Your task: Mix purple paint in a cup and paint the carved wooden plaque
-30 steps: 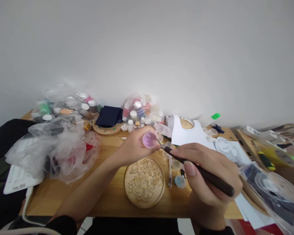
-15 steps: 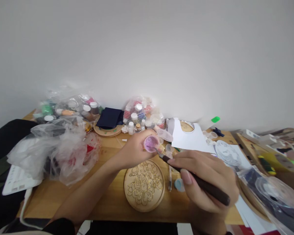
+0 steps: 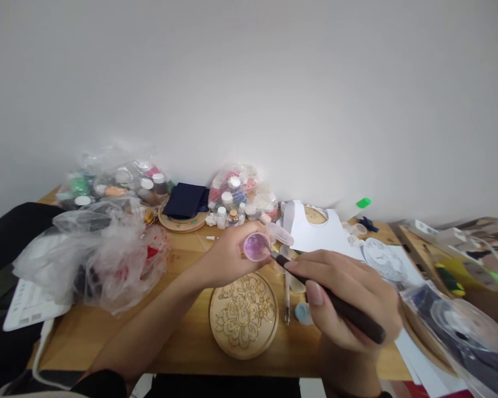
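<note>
My left hand grips a small round cup of pink-purple powder, tilted toward me above the table. My right hand pinches a dark-handled tool, and its thin metal tip reaches into the cup. Just below both hands a round wooden disc with a gold wire flower pattern lies flat near the table's front edge. A small light-blue cup and a pen lie on the table between the disc and my right hand.
Plastic bags of small bottles and jars stand along the back wall. A crumpled clear bag fills the left side. White paper, a dark blue cloth on a second disc, and wooden boards and clear packaging crowd the right.
The cup in my left hand has dropped slightly toward the disc. My right hand has brought the tool's tip deeper into the cup.
</note>
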A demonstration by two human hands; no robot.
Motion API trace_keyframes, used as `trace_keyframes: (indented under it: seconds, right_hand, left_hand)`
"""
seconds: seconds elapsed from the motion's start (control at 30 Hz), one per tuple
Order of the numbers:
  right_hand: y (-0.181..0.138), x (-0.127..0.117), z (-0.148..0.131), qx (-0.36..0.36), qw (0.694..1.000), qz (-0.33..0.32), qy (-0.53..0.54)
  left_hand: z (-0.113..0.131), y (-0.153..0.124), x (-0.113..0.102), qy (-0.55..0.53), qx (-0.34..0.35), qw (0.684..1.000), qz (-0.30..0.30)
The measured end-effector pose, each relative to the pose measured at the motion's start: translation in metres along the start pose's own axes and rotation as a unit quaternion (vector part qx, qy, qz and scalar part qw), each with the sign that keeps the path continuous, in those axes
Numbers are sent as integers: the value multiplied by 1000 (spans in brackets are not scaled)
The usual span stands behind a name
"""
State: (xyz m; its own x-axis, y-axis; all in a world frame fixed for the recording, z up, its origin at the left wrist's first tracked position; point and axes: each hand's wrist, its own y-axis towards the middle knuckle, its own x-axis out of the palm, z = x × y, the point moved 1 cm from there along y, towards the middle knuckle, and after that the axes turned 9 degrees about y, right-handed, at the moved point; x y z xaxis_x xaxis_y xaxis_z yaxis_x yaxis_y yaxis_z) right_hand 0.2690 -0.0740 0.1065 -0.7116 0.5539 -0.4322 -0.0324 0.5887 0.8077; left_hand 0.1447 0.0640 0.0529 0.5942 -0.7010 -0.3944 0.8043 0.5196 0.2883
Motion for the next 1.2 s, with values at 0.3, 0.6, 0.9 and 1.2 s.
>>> trace_keyframes:
  seconds: [0.3,0.6,0.9,1.2]
  right_hand:
    - [0,1,1,2,1000,-1,16]
    - [-1,0,2,26,999,-8,29]
    - [-1,1,-1,50,999,2,16]
    - [-2,-5,2,41,999,25,16]
  left_hand:
    - [2,-1,0,-15,-6,1000,-13]
    - [3,-1,0,-8,-13,1000,-16]
    - [2,-1,-1,7,-17,999,-35]
    - [2,-3,1,-1,-23,998,-61]
